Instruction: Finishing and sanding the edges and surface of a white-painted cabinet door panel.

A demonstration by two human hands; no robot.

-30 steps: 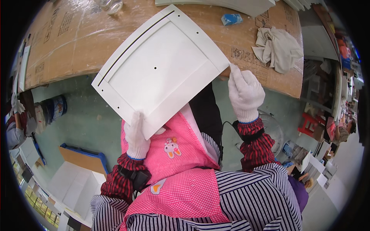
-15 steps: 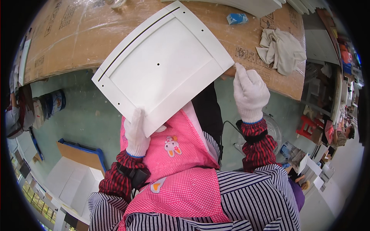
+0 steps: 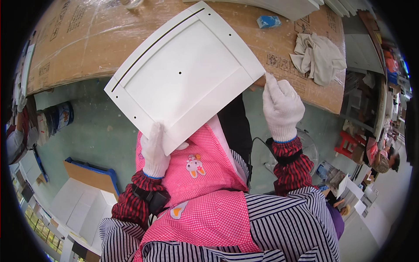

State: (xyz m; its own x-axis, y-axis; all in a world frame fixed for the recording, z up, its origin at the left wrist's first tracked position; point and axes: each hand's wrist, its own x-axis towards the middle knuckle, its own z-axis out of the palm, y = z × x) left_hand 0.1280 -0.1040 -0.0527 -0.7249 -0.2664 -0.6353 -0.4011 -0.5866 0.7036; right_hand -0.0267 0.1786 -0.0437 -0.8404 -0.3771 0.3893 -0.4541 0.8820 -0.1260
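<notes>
A white panel (image 3: pixel 174 78) with a recessed middle, a curved far edge, a long dark slot and several small dark holes lies tilted in front of me, its far part over the table. My left hand (image 3: pixel 154 150), in a white knit glove, grips the near left corner, thumb on top and fingers partly underneath. At the right corner is my right hand (image 3: pixel 283 105), also gloved. Its fingers are closed and bunched, the tips touching the panel's edge. Whether something small sits between them is hidden.
The table (image 3: pixel 78 43) is covered with brown cardboard under clear film. On it lie a crumpled pale cloth (image 3: pixel 321 59), a small blue block (image 3: pixel 268 21) and white panels (image 3: pixel 283 5). A fan (image 3: pixel 307 148) and a red stool (image 3: pixel 349 142) stand right; a blue-edged cart (image 3: pixel 94 174) stands left.
My right hand has shifted very slightly left at the panel's corner. The panel and my left hand have barely moved. People in the background have changed posture.
</notes>
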